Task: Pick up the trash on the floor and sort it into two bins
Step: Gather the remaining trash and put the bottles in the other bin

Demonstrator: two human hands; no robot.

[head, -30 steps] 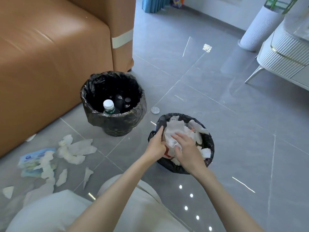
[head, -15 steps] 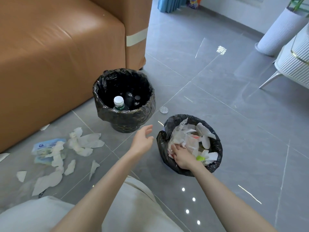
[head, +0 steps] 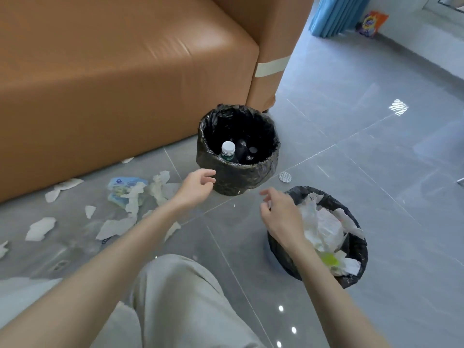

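Spotter: Your left hand (head: 197,183) hangs just beside the wall of the far bin (head: 241,180), fingers loose, nothing in it. Your right hand (head: 281,217) is over the left rim of the paper bin (head: 352,280), likewise slack and empty.

Recorder: Noted. Sorting looks consistent. A capped bottle (head: 228,150) stands in the far bin and crumpled tissue fills the other. The bins stand near each other, likely so you can reach both from a crouch.

Spotter: What's left lies to your left: torn paper scraps (head: 113,227) scattered on the floor (head: 351,136) along the sofa (head: 113,84), with a blue wrapper (head: 123,187) among them. A round foil seal (head: 285,177) sits between the bins, touching neither.

Recorder: Judgement: you are between picks. Your left hand is nearer the scraps, so it is the natural one to reach. They are thin and flat on glossy tile, so pinch an edge or gather several. Which bin takes the wrapper, I cannot tell.
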